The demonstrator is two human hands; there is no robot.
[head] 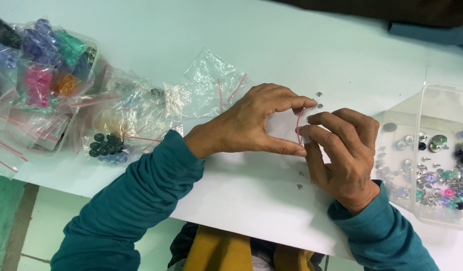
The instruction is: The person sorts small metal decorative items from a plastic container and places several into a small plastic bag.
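Observation:
Over the white table point(271, 45), my left hand point(251, 123) and my right hand point(342, 150) meet at a small clear plastic zip bag point(300, 125) with a red seal strip. The thumb and forefinger of each hand pinch the bag's top edge. A few tiny metal pieces point(319, 99) lie on the table just beyond the fingertips, and a couple more tiny metal pieces point(300, 180) lie below the hands. Both arms wear teal sleeves.
A clear plastic tray point(432, 100) at the right holds several metal studs and coloured beads. At the left lies a heap of clear zip bags point(211, 85), some holding dark green beads point(105, 144), and a tub of bagged coloured beads point(51, 55).

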